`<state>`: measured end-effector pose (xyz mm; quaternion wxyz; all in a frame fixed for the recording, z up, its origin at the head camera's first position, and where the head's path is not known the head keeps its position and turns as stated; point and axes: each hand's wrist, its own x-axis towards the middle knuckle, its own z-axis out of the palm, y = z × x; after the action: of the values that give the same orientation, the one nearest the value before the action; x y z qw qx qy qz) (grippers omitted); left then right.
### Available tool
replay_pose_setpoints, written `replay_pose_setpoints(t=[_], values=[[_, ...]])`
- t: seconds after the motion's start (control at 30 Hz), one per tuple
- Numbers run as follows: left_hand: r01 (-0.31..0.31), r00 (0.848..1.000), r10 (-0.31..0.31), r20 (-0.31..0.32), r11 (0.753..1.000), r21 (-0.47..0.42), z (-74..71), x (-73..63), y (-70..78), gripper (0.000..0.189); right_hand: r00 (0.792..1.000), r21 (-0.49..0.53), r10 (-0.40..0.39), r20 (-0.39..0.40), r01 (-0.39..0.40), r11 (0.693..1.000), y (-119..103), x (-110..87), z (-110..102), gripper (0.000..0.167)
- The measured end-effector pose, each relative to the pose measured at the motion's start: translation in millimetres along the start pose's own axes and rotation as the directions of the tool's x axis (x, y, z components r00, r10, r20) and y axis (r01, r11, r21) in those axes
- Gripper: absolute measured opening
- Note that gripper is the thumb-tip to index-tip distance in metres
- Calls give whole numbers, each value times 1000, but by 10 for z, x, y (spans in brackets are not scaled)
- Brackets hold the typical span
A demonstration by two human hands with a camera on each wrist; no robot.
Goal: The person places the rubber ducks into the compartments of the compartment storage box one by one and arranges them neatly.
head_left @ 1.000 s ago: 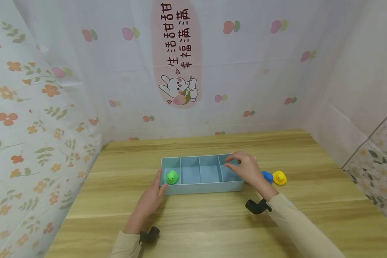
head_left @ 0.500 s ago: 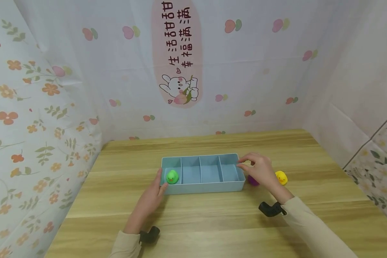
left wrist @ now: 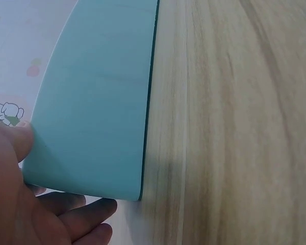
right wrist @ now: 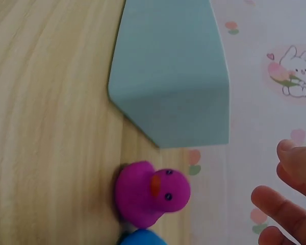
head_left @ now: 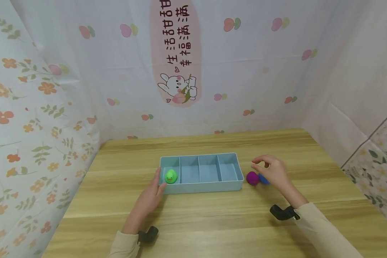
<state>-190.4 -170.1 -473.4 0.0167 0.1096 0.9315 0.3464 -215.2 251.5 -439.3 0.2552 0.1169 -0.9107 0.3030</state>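
The right hand (head_left: 273, 172) hovers near the magenta rubber duck (head_left: 252, 178) and the blue toy (head_left: 263, 178) with its thumb and forefinger spread and nothing between them, while the left hand (head_left: 149, 195) holds the near left corner of the pale blue divided tray (head_left: 203, 187), thumb on the long near wall and fingers against the end wall. The green rubber duck (head_left: 171, 176) sits in the leftmost compartment; the magenta one stands on the wooden table (head_left: 193, 222), just beside the tray's right end, with the blue toy close behind it, partly hidden by the hand. That crowding looks like the main hazard: a thumb and finger coming down slightly off line could knock the magenta duck into the end wall or shove its neighbour away, since the two stand so near that I cannot tell whether they touch. A rounded, smooth-looking head would probably slip or tip if pinched high rather than round the body. At the other end, a heavy press or a tug from the left hand might swing the tray and drive its far end into the magenta duck, nothing being seen to hold that end in place
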Motion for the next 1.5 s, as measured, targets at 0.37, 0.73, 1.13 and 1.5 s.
replay_pose_setpoints(t=[0.37,0.73,1.13,1.5], values=[[-8,1000,8,-12,1000,3,-20,-15,-34,65,992,40,117,57,-119,992,154,-184,-165,17],[-10,1000,10,-3,1000,-6,-21,-43,-26,65,984,-55,176,33,-174,983,343,-356,-336,17],[-26,999,26,-21,1000,-6,-4,-19,-31,65,978,-99,192,78,-184,978,648,-513,-386,36],[-15,1000,14,-10,1000,-22,-13,-19,-35,66,958,-78,237,162,-228,971,732,-602,-360,53]])
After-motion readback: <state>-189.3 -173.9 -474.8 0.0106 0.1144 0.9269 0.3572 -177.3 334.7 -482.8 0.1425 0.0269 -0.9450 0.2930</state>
